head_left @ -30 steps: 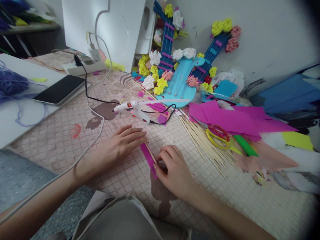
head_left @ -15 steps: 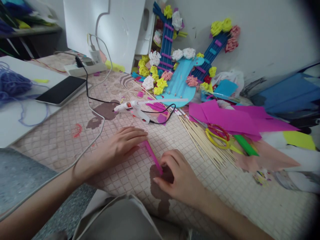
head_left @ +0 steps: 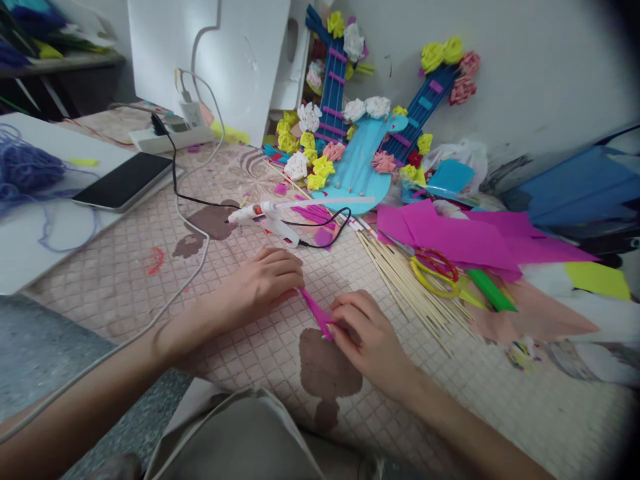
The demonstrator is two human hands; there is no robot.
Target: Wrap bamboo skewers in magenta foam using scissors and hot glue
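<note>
A narrow magenta paper strip (head_left: 316,311) stretches between my two hands, just above the tiled-pattern tablecloth. My left hand (head_left: 273,279) is closed on its far end, fingers together and partly hiding it. At the near end, my right hand (head_left: 367,330) pinches the strip between thumb and fingertips. Beyond my hands lies a white hot glue gun (head_left: 270,217) on its side, a clear glue stick jutting from its back. Right of my hands lie several thin bamboo sticks (head_left: 407,283).
Scissors with yellow handles (head_left: 433,277) and magenta paper sheets (head_left: 465,237) lie to the right. A phone (head_left: 125,181), a power strip (head_left: 170,139) and purple yarn (head_left: 27,167) are on the left. Blue paper guitars with paper flowers (head_left: 367,150) lean at the back. A white cable (head_left: 193,283) crosses the table.
My right hand has moved slightly up and now pinches the strip's near end. My left hand has shifted a little right, and the strip looks narrower and twisted.
</note>
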